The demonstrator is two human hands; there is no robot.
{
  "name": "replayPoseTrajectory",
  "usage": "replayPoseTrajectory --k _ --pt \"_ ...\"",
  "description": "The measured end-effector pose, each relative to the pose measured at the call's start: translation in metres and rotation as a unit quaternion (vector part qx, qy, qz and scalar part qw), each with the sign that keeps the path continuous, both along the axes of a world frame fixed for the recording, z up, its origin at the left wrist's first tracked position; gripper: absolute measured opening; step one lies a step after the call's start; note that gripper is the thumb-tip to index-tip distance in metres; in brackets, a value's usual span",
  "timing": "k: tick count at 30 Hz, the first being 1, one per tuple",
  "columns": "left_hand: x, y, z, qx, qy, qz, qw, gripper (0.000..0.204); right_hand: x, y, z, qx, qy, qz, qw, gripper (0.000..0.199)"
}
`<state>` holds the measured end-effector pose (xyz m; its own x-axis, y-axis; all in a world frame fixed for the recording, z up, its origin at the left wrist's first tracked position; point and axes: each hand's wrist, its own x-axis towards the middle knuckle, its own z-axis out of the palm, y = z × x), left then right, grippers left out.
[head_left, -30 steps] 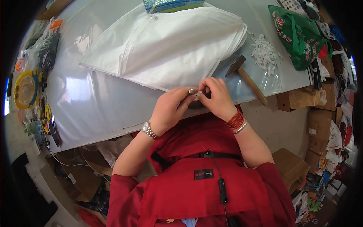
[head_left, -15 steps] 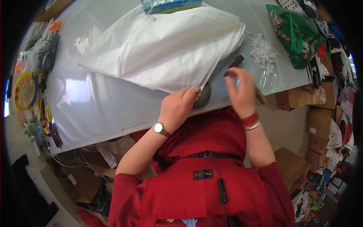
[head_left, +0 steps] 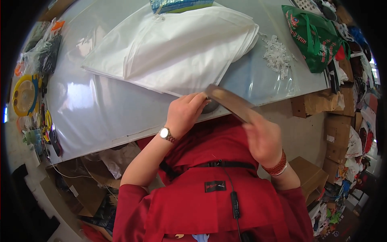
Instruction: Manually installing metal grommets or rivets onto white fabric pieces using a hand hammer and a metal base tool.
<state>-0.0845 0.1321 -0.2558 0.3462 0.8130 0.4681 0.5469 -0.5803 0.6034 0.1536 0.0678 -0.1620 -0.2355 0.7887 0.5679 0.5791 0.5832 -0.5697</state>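
My left hand is closed in a pinch at the near corner of a stack of white fabric sheets. Under those fingertips, close to the table's front edge, lies a dark, rounded block, partly covered. My right hand grips a hammer, blurred by motion. The hammer's head end reaches to just beside my left fingertips, above the block; whether it touches anything there I cannot tell.
A pile of small white plastic pieces lies to the right on the plastic-covered table. Beyond it stands a green bag. A blue package rests at the fabric's far edge. Scissors and a yellow fan are at the left.
My right hand has picked up the hammer from the table and swung its head left toward my left fingertips. My left hand still pinches the fabric corner.
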Motion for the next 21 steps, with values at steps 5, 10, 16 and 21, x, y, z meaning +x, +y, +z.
replayPoseTrajectory --k 5,10,16,21 --pt "0.002 0.001 -0.003 -0.2 -0.139 0.068 0.967 0.015 -0.019 0.004 -0.008 -0.224 -0.191 -0.057 0.954 0.027" --pt "0.029 0.021 -0.001 -0.408 -0.464 0.076 0.783 0.021 0.018 0.01 -0.041 -0.265 -0.161 -0.103 0.945 0.024" --pt "0.038 0.035 0.011 -0.068 -0.07 0.026 0.995 0.024 0.093 0.058 -0.051 -0.128 -0.144 -0.211 0.958 0.022" --pt "0.021 0.103 0.071 -0.359 0.058 -0.121 0.924 0.021 0.165 0.092 -0.063 -0.075 -0.245 -0.22 0.941 0.019"
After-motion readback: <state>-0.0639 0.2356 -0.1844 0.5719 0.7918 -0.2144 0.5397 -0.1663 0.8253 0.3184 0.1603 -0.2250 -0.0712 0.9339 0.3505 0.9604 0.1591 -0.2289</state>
